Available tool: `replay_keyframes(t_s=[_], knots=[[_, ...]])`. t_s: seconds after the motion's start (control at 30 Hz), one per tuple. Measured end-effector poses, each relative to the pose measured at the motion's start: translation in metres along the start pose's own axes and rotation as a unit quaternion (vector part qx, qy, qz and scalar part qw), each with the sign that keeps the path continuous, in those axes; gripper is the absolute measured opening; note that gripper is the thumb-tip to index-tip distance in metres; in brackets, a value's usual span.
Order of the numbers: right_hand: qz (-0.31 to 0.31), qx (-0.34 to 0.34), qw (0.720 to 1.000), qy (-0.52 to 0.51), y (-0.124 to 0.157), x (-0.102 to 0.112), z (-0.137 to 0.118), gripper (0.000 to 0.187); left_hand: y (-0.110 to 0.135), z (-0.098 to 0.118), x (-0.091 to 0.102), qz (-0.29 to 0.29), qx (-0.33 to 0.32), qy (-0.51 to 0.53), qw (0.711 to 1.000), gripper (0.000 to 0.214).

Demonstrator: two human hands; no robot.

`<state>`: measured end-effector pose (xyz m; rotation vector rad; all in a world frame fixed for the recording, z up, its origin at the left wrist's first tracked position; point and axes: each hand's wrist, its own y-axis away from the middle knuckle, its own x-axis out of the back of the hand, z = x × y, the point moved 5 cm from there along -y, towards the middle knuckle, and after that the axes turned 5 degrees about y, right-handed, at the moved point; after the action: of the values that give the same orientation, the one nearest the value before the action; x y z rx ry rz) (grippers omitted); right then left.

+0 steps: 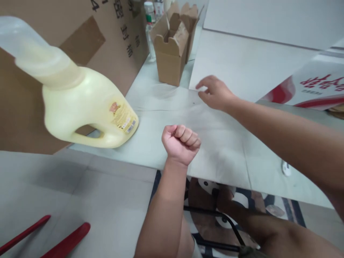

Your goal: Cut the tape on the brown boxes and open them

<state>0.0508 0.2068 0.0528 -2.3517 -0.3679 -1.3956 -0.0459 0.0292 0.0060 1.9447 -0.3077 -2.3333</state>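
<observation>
Floor (115, 200), pale tile, is filling lower left. Table (150, 147), whitish-green top, is running across the middle. Big cardboard box (16, 111) is standing at the left rear, showing a brown tape strip and black printed characters. White box (249, 61) is sitting at the right rear of the table, its side panel showing red lettering and a red swoosh. Patterned mat (291, 209) is lying below the table's front edge, with a black metal bar (205, 211) and the wearer's leg (282, 233) partly covering it.

Pale yellow jug (91, 96) is standing on the table's left part in front of the cardboard box, its translucent cap pointing to upper left; the label is facing the camera, its small print too blurred to read. Two brown food cartons (169, 62) are standing one behind the other at the table's rear, flaps up, left of the white box.

Left hand (181, 141) is making a fist over the table, palm side up, fingers curled in tight; whether anything is sitting inside, cannot tell. Right hand (202, 89) is hovering by the white box's near left corner, fingers bent, thumb and index tips slightly apart; contact, cannot tell.

Red bar-like pieces (68, 240), two, are poking in at bottom left. Clear bottle (150, 30), white cap, green on its label, is standing behind the cartons. Small white oval item (286, 168) is lying on the table beside the right forearm.
</observation>
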Motion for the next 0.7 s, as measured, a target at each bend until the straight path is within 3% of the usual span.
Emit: replay_keyframes(t_s=[0.17,0.27,0.37,0.47,0.53,0.63,0.7], knots=[[0.014,0.008,1.000,-0.003,-0.081,-0.018,-0.064,0.020,-0.004,0.012,0.006,-0.001,0.003,-0.004,1.000,0.054],[0.006,0.009,1.000,-0.008,-0.105,-0.021,-0.082,0.034,-0.007,0.019,0.007,0.002,0.002,0.008,1.000,0.052],[0.017,-0.011,1.000,0.000,-0.109,-0.022,-0.083,0.042,-0.008,0.027,0.009,0.017,-0.013,0.017,1.000,0.050],[0.044,-0.020,0.999,0.000,-0.091,-0.017,-0.073,0.034,-0.005,0.032,0.010,0.026,-0.035,0.004,0.999,0.053],[0.052,-0.025,0.998,-0.030,-0.063,-0.008,-0.061,0.026,-0.001,0.033,0.008,0.015,-0.045,-0.021,0.999,0.056],[0.067,-0.051,0.991,-0.109,0.004,0.018,-0.032,0.017,0.003,0.033,0.002,0.005,-0.093,-0.073,0.993,0.057],[0.105,-0.056,0.980,-0.160,0.061,0.042,-0.012,0.020,0.004,0.038,0.000,0.044,-0.190,-0.102,0.976,0.054]])
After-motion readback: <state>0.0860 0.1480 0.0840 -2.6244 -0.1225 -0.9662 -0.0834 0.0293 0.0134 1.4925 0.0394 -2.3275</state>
